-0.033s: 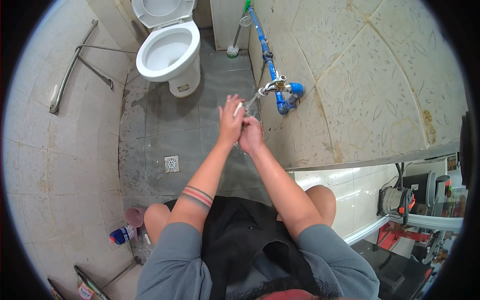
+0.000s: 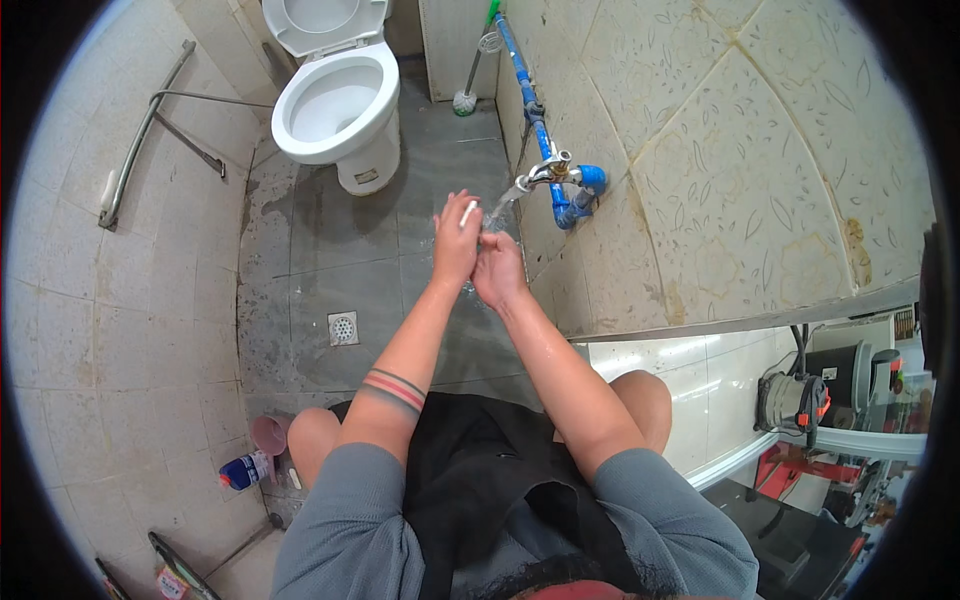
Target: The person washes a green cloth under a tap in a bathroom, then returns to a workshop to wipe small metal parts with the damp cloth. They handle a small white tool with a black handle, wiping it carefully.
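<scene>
Water pours from a chrome tap (image 2: 548, 174) toward my two hands, which are close together over the grey floor. My left hand (image 2: 457, 240) is on the left, its fingers closed around a short white stick-like thing (image 2: 468, 213) that shows between them. My right hand (image 2: 498, 270) is turned up beside it, under the stream, with its fingers curled in. What lies inside the right hand, if anything, is hidden by the fingers and splashing water.
A blue pipe (image 2: 537, 125) runs along the tiled wall on the right. Ahead stand a white toilet (image 2: 345, 110) and a toilet brush (image 2: 464, 102). A floor drain (image 2: 343, 328) is left of my forearms. A pink dipper (image 2: 270, 433) and a blue bottle (image 2: 243, 470) stand near my left knee.
My left hand has shifted slightly left and turned, so the white thing in it shows more clearly. The right hand has opened a small gap from it.
</scene>
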Action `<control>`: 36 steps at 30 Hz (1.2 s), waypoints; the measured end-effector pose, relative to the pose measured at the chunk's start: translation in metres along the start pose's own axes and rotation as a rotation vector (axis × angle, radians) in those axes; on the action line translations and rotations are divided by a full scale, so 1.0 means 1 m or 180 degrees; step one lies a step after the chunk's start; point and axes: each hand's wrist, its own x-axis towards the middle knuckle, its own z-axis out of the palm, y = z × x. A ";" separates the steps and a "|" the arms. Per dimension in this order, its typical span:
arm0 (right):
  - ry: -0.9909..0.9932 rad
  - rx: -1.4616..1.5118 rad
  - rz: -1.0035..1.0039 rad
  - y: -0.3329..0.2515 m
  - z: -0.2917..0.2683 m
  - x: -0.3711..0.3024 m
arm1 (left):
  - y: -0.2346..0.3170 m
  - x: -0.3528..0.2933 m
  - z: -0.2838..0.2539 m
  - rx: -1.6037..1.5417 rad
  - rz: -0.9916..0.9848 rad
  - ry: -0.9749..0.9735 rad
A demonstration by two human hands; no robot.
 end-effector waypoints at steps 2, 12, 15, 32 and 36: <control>-0.0253 0.0343 0.0311 -0.005 0.013 -0.001 | -0.005 -0.001 -0.001 -0.0852 -0.0606 0.0009; 0.0317 -0.0220 -0.0126 0.000 0.029 0.008 | -0.017 0.016 0.010 -0.0955 -0.0572 0.0440; 0.0219 -0.0294 -0.0229 -0.020 -0.001 0.017 | 0.002 -0.011 0.039 -0.0247 0.0489 0.0482; 0.0824 -0.1631 -0.0595 -0.028 0.004 0.010 | 0.034 -0.026 0.046 -0.1558 -0.0290 0.0482; 0.0157 -0.0576 -0.0486 0.000 -0.006 0.024 | 0.012 0.025 0.022 -0.0619 0.0074 0.0298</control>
